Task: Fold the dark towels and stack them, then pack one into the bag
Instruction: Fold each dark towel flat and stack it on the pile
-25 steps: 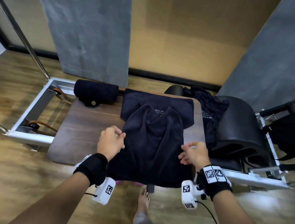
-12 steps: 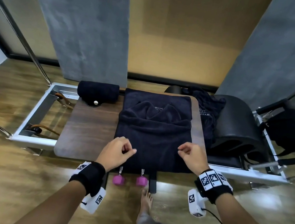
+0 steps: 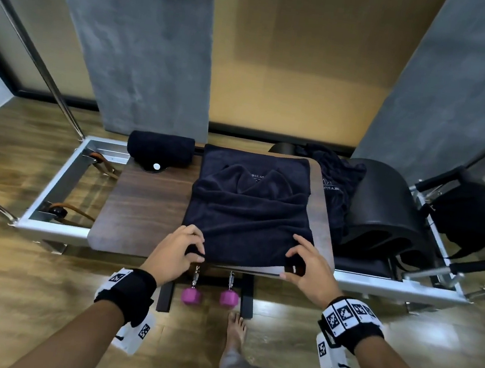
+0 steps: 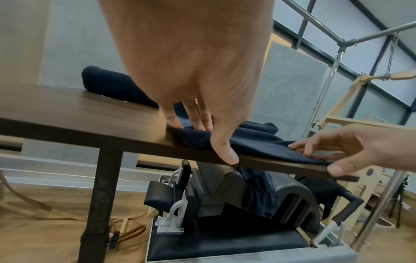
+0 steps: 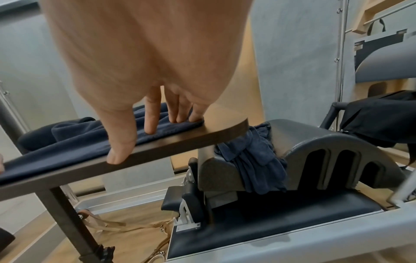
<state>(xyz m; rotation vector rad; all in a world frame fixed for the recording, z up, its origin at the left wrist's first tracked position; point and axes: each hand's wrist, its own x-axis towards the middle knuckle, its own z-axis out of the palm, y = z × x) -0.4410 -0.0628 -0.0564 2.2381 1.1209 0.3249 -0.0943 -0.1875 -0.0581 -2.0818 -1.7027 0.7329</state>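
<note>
A dark navy towel point(image 3: 249, 216) lies on the brown wooden table point(image 3: 145, 201), its far part bunched over a flat folded dark towel point(image 3: 256, 162). My left hand point(image 3: 194, 250) pinches the towel's near left corner, fingers on top and thumb at the table edge. My right hand point(image 3: 289, 265) pinches the near right corner the same way. The left wrist view shows my left hand point(image 4: 209, 142) on the towel point(image 4: 258, 142). The right wrist view shows my right hand point(image 5: 135, 140) on the towel point(image 5: 74, 142). A black bag point(image 3: 479, 217) hangs at the far right.
A dark rolled bundle point(image 3: 160, 152) sits at the table's back left. Another dark towel point(image 3: 337, 184) drapes over a black arc barrel point(image 3: 387, 210) right of the table. A metal frame point(image 3: 58, 176) surrounds the table. Pink dumbbells point(image 3: 191, 296) and my bare foot point(image 3: 234, 329) are below the near edge.
Both hands moved from the towel's sides back to its near corners. The towel's near end, which hung over the table edge, now lies on the table, with the far part bunched wider.
</note>
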